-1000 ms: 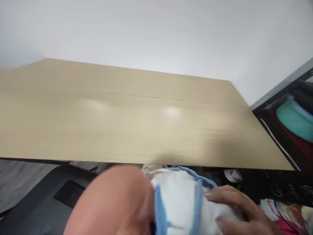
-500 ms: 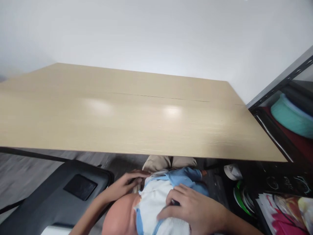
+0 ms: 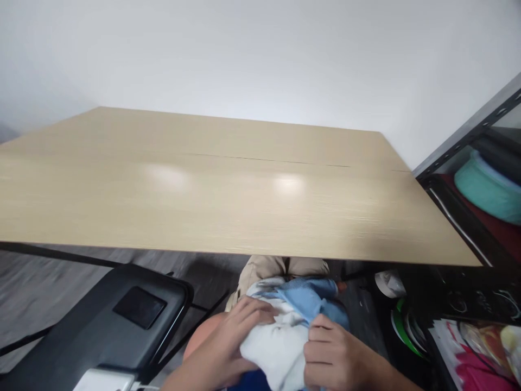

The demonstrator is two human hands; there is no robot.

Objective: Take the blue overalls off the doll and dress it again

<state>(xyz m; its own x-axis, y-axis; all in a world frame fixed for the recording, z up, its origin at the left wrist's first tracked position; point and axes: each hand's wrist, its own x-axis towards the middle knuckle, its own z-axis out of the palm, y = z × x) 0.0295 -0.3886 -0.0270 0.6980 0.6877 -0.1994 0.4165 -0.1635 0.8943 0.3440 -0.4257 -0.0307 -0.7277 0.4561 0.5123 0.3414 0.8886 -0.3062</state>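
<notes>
Doll (image 3: 280, 326) lies on the person's lap, just below the near edge of the wood-look table (image 3: 228, 201), over beige trousers (image 3: 262, 270). Head end points to the lower left, with a smooth, rounded, pinkish-orange head (image 3: 200, 332), partly covered by the left forearm. White cloth (image 3: 272, 353) over the doll's middle: soft, matte, badly rumpled, folds bunched between the hands and hanging toward the bottom of the view. Blue fabric (image 3: 311, 298) above and to the right, creased too; a small orange-brown tip (image 3: 341, 286) pokes out at its far right end. Bright deep-blue patch (image 3: 249, 381) under the white cloth, can't tell what it belongs to.

Left hand (image 3: 242, 331): fingers laid over the cloth's upper left side, thumb lower down; can't tell whether it grips or only presses. Right hand (image 3: 331, 353): fingers curled in, grasping the white cloth at its right edge, right beside the blue.

Left of the lap: black padded seat (image 3: 93, 326), dark phone-like slab (image 3: 140, 307) on top.
</notes>
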